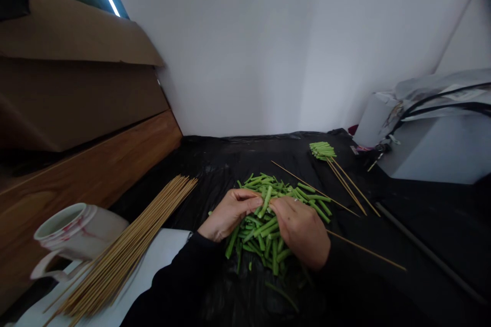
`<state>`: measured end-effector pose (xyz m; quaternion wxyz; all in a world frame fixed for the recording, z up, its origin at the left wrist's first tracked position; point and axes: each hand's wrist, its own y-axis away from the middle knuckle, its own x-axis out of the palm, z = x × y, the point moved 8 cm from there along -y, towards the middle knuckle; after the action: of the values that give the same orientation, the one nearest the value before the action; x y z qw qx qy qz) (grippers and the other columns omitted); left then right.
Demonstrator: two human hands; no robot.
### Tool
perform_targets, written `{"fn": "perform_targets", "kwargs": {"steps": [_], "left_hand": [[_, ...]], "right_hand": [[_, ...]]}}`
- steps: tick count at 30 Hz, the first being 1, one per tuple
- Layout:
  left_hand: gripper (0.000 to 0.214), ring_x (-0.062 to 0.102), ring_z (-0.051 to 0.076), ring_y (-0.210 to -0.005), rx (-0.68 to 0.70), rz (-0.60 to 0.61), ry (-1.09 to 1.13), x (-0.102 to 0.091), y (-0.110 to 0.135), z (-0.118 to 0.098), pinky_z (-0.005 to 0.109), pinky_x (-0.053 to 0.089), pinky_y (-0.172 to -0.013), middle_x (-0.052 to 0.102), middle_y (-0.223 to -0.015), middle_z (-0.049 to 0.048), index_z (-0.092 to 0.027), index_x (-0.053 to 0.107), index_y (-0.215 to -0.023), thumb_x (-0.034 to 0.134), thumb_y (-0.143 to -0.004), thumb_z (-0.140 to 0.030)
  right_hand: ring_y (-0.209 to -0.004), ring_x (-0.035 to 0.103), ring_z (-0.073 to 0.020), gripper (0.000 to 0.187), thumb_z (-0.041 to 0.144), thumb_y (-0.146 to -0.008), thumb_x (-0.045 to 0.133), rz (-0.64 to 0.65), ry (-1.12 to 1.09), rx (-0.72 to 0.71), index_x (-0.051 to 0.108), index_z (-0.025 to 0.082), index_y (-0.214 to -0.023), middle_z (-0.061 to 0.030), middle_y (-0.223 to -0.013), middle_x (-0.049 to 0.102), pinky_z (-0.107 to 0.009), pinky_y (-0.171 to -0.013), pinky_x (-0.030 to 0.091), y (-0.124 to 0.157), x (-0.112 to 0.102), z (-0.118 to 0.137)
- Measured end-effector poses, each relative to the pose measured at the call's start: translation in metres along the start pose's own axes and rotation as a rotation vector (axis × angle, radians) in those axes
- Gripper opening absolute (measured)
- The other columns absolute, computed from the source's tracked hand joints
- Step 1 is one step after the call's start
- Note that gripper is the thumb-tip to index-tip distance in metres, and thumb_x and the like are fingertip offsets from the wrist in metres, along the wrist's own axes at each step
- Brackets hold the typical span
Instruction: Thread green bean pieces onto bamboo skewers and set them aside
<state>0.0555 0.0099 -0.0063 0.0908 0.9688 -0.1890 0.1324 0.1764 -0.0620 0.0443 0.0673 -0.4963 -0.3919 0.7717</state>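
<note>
On our left, a stained white mug [79,232] stands just beside a sheaf of bare bamboo skewers [126,250], none of them loaded. At centre, our left hand [230,213] and right hand [301,230] are together, both clamped on one bean piece [265,202] above a loose heap of cut green beans [264,242] on black plastic sheeting [230,163], so most of the pieces remain unthreaded; further right, a single bundle of beans [322,150] already sits on skewers.
</note>
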Motion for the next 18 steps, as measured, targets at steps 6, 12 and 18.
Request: {"fn": "perform_targets", "kwargs": {"steps": [6, 12, 18], "left_hand": [[0.024, 0.055, 0.010, -0.060, 0.047, -0.054, 0.004, 0.002, 0.002, -0.004, 0.025, 0.041, -0.063, 0.068, -0.069, 0.0027, -0.013, 0.076, -0.073, 0.086, -0.058, -0.028], [0.025, 0.058, 0.012, -0.065, 0.088, -0.035, -0.123, 0.005, 0.003, -0.008, 0.026, 0.044, -0.068, 0.070, -0.071, 0.0036, -0.014, 0.077, -0.076, 0.087, -0.057, -0.027], [0.026, 0.059, 0.013, -0.067, 0.092, -0.016, -0.214, -0.006, -0.001, -0.011, 0.025, 0.044, -0.066, 0.070, -0.074, 0.0044, -0.015, 0.076, -0.081, 0.080, -0.068, -0.036]], "right_hand": [[-0.070, 0.057, -0.0148, 0.026, 0.014, -0.096, 0.038, -0.033, 0.013, 0.001, 0.061, 0.018, -0.085, -0.0026, -0.074, 0.061, -0.027, -0.068, 0.038, -0.003, -0.005, 0.000], [-0.071, 0.056, -0.0159, 0.024, 0.016, -0.097, 0.039, -0.046, 0.041, -0.018, 0.062, 0.017, -0.091, -0.0030, -0.075, 0.061, -0.028, -0.067, 0.037, -0.003, -0.006, 0.001], [-0.075, 0.058, -0.0159, 0.024, 0.015, -0.096, 0.039, -0.023, 0.058, 0.005, 0.063, 0.017, -0.096, -0.0038, -0.079, 0.063, -0.028, -0.069, 0.039, -0.002, -0.004, -0.008]]}}
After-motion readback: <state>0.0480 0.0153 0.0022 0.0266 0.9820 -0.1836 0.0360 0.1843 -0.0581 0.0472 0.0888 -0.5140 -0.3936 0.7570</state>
